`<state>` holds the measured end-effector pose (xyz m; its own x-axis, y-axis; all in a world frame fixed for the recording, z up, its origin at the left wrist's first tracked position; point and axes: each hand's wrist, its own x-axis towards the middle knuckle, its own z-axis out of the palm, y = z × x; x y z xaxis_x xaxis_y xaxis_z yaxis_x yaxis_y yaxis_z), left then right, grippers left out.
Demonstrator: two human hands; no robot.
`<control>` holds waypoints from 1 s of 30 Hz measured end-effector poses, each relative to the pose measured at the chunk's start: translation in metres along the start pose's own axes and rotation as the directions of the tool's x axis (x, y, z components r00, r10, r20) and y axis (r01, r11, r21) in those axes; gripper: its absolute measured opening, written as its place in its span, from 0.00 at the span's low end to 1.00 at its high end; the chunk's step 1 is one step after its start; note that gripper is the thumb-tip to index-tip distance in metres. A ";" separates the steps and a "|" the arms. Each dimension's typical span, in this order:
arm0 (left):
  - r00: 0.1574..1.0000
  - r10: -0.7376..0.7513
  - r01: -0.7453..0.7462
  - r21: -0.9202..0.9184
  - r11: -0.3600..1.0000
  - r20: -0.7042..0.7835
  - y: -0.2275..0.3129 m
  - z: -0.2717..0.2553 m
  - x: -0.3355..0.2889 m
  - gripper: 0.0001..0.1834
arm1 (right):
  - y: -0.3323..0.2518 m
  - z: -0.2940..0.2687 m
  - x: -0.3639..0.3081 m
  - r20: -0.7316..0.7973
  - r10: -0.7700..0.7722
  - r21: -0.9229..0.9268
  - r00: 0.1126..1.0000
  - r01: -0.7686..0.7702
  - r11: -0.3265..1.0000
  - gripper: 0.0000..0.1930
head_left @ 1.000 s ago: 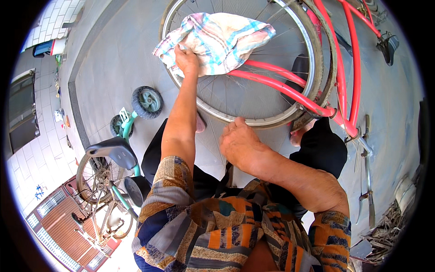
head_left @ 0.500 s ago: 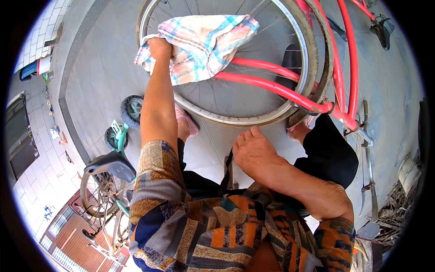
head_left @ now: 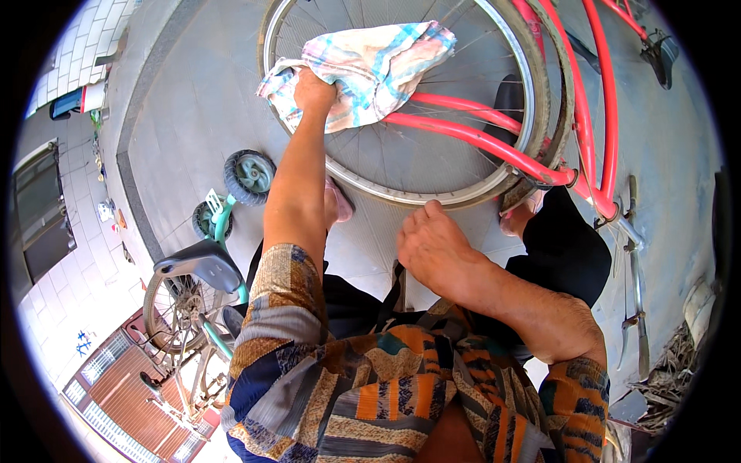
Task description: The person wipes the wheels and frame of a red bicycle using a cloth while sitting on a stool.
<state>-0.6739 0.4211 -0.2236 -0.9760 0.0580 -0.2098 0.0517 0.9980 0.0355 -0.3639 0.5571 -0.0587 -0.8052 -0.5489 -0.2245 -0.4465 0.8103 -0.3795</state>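
While a small bike (head_left: pixel 202 266) sits left of the big wheel (head_left: pixel 538 96), left hand (head_left: pixel 315 91) clutches checked cloth (head_left: pixel 378 69) over wheel's left side. Right hand (head_left: pixel 434 243), fingers curled, at wheel's near edge; cannot tell if it grips. Red frame (head_left: pixel 608 100) right of wheel.

The person wears a loose, open-necked patchwork shirt (head_left: pixel 363 390) in orange, grey, tan and navy blocks, its wide sleeves (head_left: pixel 284 289) ending near the elbows, black cloth trousers (head_left: pixel 567 251) and pink footwear (head_left: pixel 344 202). The left hand (head_left: pixel 315 91) and right hand (head_left: pixel 434 243) are bare.
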 end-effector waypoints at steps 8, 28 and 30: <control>0.993 0.055 -0.065 -0.093 0.994 -0.104 0.003 0.016 -0.039 0.17 | -0.009 -0.010 0.010 -0.028 -0.040 -0.007 0.999 0.039 0.999 0.09; 0.915 0.224 -0.039 -0.480 0.877 0.335 -0.008 0.037 -0.253 0.10 | -0.013 -0.008 0.034 -0.188 0.106 0.053 0.976 -0.098 0.994 0.08; 0.913 0.263 -0.020 -0.610 0.792 0.312 -0.016 0.044 -0.273 0.11 | -0.013 -0.007 0.035 -0.202 0.106 0.069 0.974 -0.094 0.993 0.08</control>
<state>-0.3987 0.3899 -0.2094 -0.8118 0.3227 -0.4866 -0.0689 0.7746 0.6287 -0.3892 0.5289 -0.0556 -0.9099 -0.4075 -0.0779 -0.3413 0.8420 -0.4177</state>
